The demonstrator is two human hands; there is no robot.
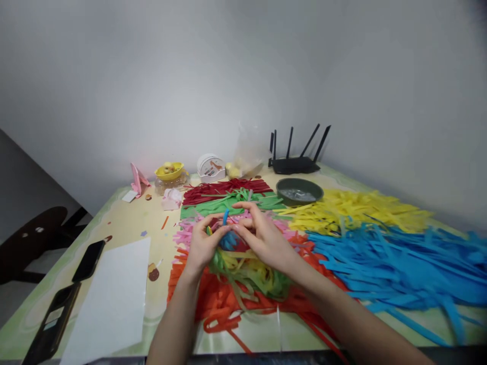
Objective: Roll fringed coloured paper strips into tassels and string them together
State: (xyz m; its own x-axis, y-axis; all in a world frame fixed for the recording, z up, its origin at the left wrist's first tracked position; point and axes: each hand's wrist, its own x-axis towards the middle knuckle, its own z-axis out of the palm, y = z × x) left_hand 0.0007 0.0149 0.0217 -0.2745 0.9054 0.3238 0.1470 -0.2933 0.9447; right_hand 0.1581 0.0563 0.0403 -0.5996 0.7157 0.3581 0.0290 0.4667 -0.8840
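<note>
In the middle of the head view my two hands meet over piles of coloured strips. My left hand (205, 244) is closed, thumb and fingers pinching a blue strip (225, 217) whose end stands up. My right hand (264, 241) has its thumb and fingertips pressed together at the same strip, the forefinger raised and curved above it. Just below the fingers hangs a blue bunch (229, 242). Under the hands lie yellow-green strips (266, 279), over a pile of orange-red strips (216, 294). Pink strips (186, 228) lie behind; part of the held strip is hidden by my fingers.
Green strips (205, 204) and dark red strips (201, 192) lie farther back, with a dark green bowl (281, 192) and black router (294, 165) beyond. Yellow strips (365, 208) and blue strips (399, 268) spread right. White paper (114, 299) and two phones (88, 261) lie left.
</note>
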